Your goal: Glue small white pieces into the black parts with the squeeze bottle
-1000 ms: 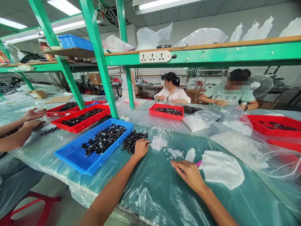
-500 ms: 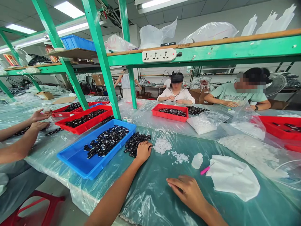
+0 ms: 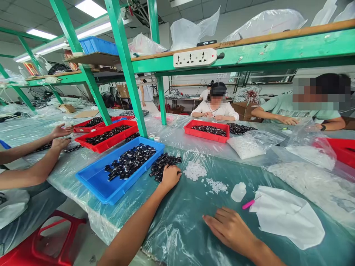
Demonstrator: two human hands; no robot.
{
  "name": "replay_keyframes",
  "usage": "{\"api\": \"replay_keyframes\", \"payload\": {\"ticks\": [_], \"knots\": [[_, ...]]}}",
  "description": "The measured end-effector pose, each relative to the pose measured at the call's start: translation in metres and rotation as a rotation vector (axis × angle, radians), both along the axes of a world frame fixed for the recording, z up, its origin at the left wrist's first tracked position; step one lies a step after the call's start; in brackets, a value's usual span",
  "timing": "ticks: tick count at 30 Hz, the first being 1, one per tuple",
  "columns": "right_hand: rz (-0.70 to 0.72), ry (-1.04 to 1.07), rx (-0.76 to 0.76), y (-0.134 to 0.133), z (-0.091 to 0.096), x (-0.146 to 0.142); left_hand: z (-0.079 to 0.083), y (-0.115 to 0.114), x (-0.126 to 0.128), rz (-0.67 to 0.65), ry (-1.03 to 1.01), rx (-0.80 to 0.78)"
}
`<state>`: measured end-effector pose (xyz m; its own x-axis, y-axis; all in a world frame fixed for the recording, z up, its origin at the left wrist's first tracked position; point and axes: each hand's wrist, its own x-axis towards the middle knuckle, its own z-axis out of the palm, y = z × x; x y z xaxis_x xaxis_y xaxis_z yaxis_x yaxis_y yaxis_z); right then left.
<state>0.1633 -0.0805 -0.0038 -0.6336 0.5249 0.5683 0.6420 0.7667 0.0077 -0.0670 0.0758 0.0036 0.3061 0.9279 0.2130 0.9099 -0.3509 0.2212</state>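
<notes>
The left hand (image 3: 170, 177) rests at the heap of black pieces (image 3: 161, 164), just right of the blue tray (image 3: 95, 179); its fingertips curl out of sight, so I cannot tell whether its grip pinches one. The right hand (image 3: 229, 225), farther right of the tray, is palm-down over the counter (image 3: 191, 207), fingers loosely bent; its hidden underside leaves that grip unclear too. The step looks like handling the heap; taking a piece calls for separating one with the fingertips. Overlap hides some pieces' shapes.
</notes>
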Motion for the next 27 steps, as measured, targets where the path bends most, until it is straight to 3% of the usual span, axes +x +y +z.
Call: {"api": "replay_keyframes", "payload": {"ticks": [5,14,20,27], "knots": [[-0.027,0.097,0.048,-0.001,-0.013,0.012,0.006,-0.002,0.004,0.02,0.013,-0.028],[-0.072,0.289,-0.052,-0.002,-0.011,0.032,0.027,-0.005,0.013,0.094,0.157,-0.101],[-0.051,0.222,-0.045,-0.002,-0.012,0.028,0.033,0.027,0.024,0.193,0.238,-0.052],[-0.099,0.204,0.008,-0.004,-0.008,0.034,0.017,0.057,0.024,0.126,0.115,-0.033]]}}
